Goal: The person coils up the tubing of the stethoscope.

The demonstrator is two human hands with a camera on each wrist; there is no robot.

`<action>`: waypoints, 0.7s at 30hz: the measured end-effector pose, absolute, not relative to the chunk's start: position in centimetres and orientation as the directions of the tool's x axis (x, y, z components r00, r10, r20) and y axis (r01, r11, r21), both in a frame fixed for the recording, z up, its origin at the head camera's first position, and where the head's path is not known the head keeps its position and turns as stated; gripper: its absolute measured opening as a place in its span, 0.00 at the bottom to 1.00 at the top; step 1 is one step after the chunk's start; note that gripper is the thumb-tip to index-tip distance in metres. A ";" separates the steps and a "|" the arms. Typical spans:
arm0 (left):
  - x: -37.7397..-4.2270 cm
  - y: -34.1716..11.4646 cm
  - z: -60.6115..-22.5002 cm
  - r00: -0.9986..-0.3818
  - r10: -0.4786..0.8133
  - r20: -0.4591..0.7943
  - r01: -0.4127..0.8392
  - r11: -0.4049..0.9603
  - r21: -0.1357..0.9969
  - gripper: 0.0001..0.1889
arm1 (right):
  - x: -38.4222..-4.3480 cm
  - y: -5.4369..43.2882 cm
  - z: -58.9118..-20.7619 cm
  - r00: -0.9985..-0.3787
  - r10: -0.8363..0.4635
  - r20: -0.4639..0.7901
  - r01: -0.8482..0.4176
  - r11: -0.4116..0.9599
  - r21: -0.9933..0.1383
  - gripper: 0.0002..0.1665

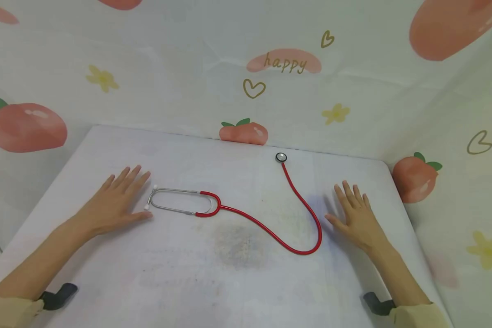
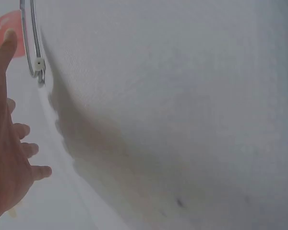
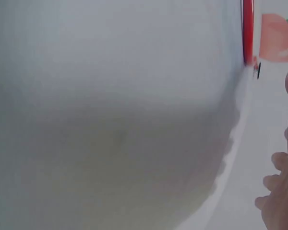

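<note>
A stethoscope with red tubing [image 1: 266,228] lies stretched across the white table. Its metal headset, tipped with white earpieces [image 1: 147,207], points left, and the round chestpiece [image 1: 281,157] lies at the back. Just left of the earpieces is my left hand [image 1: 115,202], fingers spread and holding nothing. My right hand [image 1: 356,221], also spread and holding nothing, is to the right of the tubing's bend. In the left wrist view, the metal ear tubes [image 2: 37,36] show beyond the thumb. Part of the red tube [image 3: 248,31] appears at the top of the right wrist view.
Behind the table [image 1: 168,282] hangs a white cloth [image 1: 180,77] printed with peaches, hearts and flowers, which continues along the right side. A greyish smudge [image 1: 239,243] marks the tabletop's middle. Dark straps [image 1: 59,297] sit near the light sleeves.
</note>
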State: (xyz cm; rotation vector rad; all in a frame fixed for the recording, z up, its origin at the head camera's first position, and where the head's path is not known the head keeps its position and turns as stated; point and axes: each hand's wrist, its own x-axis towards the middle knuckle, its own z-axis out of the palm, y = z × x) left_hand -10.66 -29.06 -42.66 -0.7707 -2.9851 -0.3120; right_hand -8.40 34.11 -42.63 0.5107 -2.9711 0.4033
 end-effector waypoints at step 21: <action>-12.8 -25.7 -41.8 -0.828 0.561 -0.025 0.487 0.739 0.465 0.55 | -7.9 30.1 -42.3 -0.888 -0.422 0.181 -0.458 0.848 -0.266 0.53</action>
